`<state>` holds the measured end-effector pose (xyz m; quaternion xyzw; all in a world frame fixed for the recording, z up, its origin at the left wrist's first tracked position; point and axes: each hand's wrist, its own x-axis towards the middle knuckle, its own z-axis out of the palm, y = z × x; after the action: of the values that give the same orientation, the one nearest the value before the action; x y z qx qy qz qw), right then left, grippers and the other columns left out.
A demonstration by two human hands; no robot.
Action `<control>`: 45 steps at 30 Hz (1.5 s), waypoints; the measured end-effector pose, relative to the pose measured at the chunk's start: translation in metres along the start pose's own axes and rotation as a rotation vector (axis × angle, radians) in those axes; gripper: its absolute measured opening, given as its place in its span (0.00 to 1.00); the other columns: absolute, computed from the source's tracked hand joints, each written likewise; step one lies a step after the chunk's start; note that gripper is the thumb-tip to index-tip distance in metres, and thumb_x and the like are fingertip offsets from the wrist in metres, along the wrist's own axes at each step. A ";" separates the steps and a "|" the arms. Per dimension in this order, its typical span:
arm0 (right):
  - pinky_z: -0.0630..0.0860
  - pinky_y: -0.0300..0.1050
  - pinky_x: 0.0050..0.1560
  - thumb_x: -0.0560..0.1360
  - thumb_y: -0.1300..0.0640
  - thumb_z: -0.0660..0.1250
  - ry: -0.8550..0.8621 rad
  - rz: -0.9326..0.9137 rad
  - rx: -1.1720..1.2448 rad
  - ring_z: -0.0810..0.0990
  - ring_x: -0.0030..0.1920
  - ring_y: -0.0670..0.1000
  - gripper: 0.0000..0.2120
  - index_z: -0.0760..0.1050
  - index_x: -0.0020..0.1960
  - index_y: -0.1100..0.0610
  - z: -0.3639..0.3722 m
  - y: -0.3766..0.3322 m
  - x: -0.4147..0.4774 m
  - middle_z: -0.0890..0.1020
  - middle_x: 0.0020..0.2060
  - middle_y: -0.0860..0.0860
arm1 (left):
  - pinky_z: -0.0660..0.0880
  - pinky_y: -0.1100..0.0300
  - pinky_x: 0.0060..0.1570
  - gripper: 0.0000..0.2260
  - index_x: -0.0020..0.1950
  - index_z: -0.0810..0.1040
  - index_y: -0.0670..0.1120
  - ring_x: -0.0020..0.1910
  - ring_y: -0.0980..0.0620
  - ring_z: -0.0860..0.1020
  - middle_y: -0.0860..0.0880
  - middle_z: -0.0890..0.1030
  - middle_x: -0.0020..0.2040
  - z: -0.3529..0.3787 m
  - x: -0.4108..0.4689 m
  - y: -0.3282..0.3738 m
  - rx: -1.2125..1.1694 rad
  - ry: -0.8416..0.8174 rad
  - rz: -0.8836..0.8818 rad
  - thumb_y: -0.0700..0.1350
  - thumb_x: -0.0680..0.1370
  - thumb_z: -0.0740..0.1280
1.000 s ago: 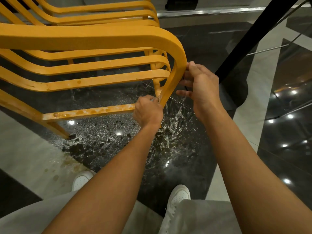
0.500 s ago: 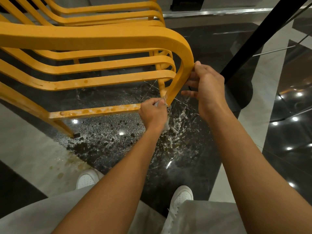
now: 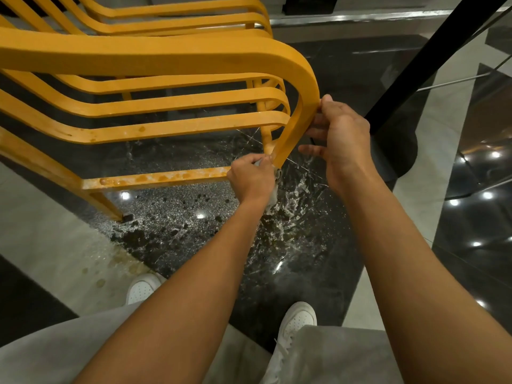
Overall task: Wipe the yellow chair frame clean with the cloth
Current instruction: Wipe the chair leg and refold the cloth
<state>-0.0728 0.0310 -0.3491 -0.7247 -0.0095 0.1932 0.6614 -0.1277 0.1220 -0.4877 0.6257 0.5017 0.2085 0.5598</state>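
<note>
Frame (image 3: 155, 55): yellow paint, matt, smooth up top; lower rail (image 3: 155, 178) blotchy w/ brownish stains. Cloth (image 3: 273, 194): pale, limp, crumpled fabric. Floor (image 3: 304, 259): dark white-veined stone, high gloss, mirroring bright light spots; pale strip at left duller, spotted. Post (image 3: 432, 59): black, smooth. Shoes (image 3: 296, 320): white, perforated toes. Trousers (image 3: 332, 356): grey, soft, matt.

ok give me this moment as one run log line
left hand: grips cloth against yellow chair frame low on the leg | right hand: holds the leg higher up | lower rail: stained
</note>
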 end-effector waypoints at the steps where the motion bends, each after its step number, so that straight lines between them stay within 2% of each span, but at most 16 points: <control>1: 0.83 0.44 0.40 0.86 0.49 0.60 -0.003 0.001 0.002 0.88 0.48 0.52 0.14 0.81 0.59 0.56 0.000 -0.001 -0.001 0.87 0.44 0.51 | 0.85 0.47 0.51 0.02 0.49 0.89 0.52 0.49 0.48 0.85 0.53 0.87 0.45 -0.001 0.001 0.003 -0.014 0.007 0.006 0.48 0.78 0.76; 3: 0.82 0.43 0.39 0.86 0.49 0.60 -0.003 0.002 -0.001 0.88 0.47 0.51 0.14 0.80 0.59 0.55 -0.001 -0.001 -0.001 0.87 0.44 0.51 | 0.85 0.47 0.51 0.02 0.47 0.88 0.55 0.51 0.48 0.85 0.55 0.87 0.45 -0.001 0.001 0.002 -0.025 0.005 0.029 0.51 0.78 0.76; 7: 0.83 0.46 0.43 0.87 0.49 0.59 -0.005 0.001 -0.007 0.88 0.49 0.52 0.13 0.81 0.58 0.54 0.000 0.001 -0.001 0.87 0.45 0.51 | 0.86 0.51 0.49 0.02 0.50 0.88 0.50 0.46 0.53 0.85 0.56 0.85 0.43 0.000 -0.002 -0.007 -0.016 -0.031 0.006 0.44 0.80 0.75; 9: 0.83 0.46 0.42 0.86 0.49 0.60 -0.006 0.005 -0.003 0.88 0.49 0.53 0.14 0.81 0.58 0.54 0.000 0.000 -0.001 0.87 0.45 0.51 | 0.86 0.49 0.49 0.04 0.46 0.87 0.55 0.49 0.50 0.85 0.54 0.86 0.44 -0.001 -0.002 -0.002 -0.034 -0.028 -0.014 0.46 0.79 0.76; 12: 0.82 0.44 0.40 0.86 0.49 0.60 -0.004 0.010 0.001 0.88 0.49 0.53 0.14 0.81 0.59 0.55 -0.001 -0.001 0.000 0.87 0.45 0.51 | 0.83 0.44 0.54 0.05 0.41 0.84 0.63 0.56 0.45 0.83 0.57 0.86 0.47 0.000 -0.002 0.004 -0.035 -0.016 0.029 0.55 0.77 0.74; 13: 0.82 0.44 0.40 0.86 0.49 0.60 -0.006 0.010 0.001 0.88 0.49 0.52 0.14 0.81 0.59 0.55 -0.001 0.000 0.000 0.87 0.45 0.51 | 0.83 0.44 0.54 0.04 0.42 0.85 0.63 0.56 0.46 0.83 0.58 0.86 0.47 0.000 -0.004 0.002 -0.041 -0.018 0.035 0.55 0.77 0.74; 17: 0.82 0.47 0.42 0.86 0.48 0.59 -0.014 0.003 -0.014 0.88 0.50 0.52 0.15 0.81 0.60 0.55 -0.001 0.001 0.001 0.87 0.47 0.52 | 0.86 0.49 0.50 0.02 0.49 0.88 0.52 0.47 0.51 0.86 0.54 0.87 0.44 -0.001 -0.006 0.002 -0.065 -0.012 -0.019 0.46 0.80 0.75; 22: 0.83 0.47 0.42 0.86 0.48 0.59 -0.014 0.001 -0.011 0.88 0.50 0.53 0.15 0.81 0.60 0.55 -0.001 0.001 0.003 0.88 0.47 0.52 | 0.84 0.46 0.55 0.03 0.50 0.88 0.55 0.51 0.52 0.85 0.56 0.87 0.47 -0.003 -0.011 0.010 -0.079 -0.019 0.059 0.51 0.79 0.75; 26: 0.82 0.47 0.42 0.86 0.48 0.59 -0.009 0.006 -0.007 0.88 0.50 0.52 0.15 0.81 0.59 0.55 -0.001 0.001 0.002 0.87 0.47 0.52 | 0.85 0.48 0.50 0.04 0.51 0.89 0.51 0.47 0.51 0.85 0.54 0.87 0.45 -0.004 -0.012 0.012 -0.054 -0.003 0.034 0.48 0.80 0.75; 31: 0.82 0.48 0.41 0.86 0.48 0.59 -0.007 0.009 -0.013 0.88 0.51 0.54 0.15 0.82 0.58 0.54 -0.001 0.001 0.004 0.88 0.48 0.53 | 0.84 0.49 0.56 0.02 0.50 0.88 0.55 0.49 0.55 0.85 0.57 0.87 0.47 -0.005 -0.018 0.020 -0.116 -0.019 0.126 0.49 0.80 0.75; 36: 0.83 0.50 0.42 0.86 0.47 0.59 0.004 0.011 -0.018 0.87 0.52 0.55 0.15 0.82 0.57 0.53 -0.001 0.002 0.005 0.88 0.49 0.55 | 0.85 0.47 0.52 0.03 0.47 0.88 0.54 0.50 0.50 0.85 0.55 0.87 0.45 -0.005 -0.015 0.016 -0.082 -0.009 -0.002 0.49 0.80 0.75; 42: 0.82 0.49 0.41 0.86 0.47 0.59 0.000 0.026 -0.007 0.88 0.52 0.56 0.15 0.82 0.57 0.53 -0.002 0.003 0.008 0.88 0.50 0.56 | 0.83 0.49 0.57 0.03 0.52 0.88 0.53 0.51 0.56 0.84 0.56 0.86 0.49 -0.006 -0.026 0.025 -0.129 -0.001 0.181 0.49 0.80 0.74; 45: 0.82 0.49 0.40 0.86 0.47 0.59 0.007 0.037 -0.011 0.88 0.52 0.55 0.15 0.82 0.57 0.53 -0.001 0.001 0.007 0.88 0.50 0.55 | 0.84 0.49 0.53 0.04 0.50 0.88 0.51 0.49 0.54 0.84 0.55 0.85 0.49 -0.007 -0.028 0.016 -0.003 -0.006 0.096 0.48 0.81 0.73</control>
<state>-0.0666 0.0316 -0.3516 -0.7290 0.0053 0.2029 0.6537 -0.1385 0.1038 -0.4625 0.6489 0.4690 0.2339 0.5516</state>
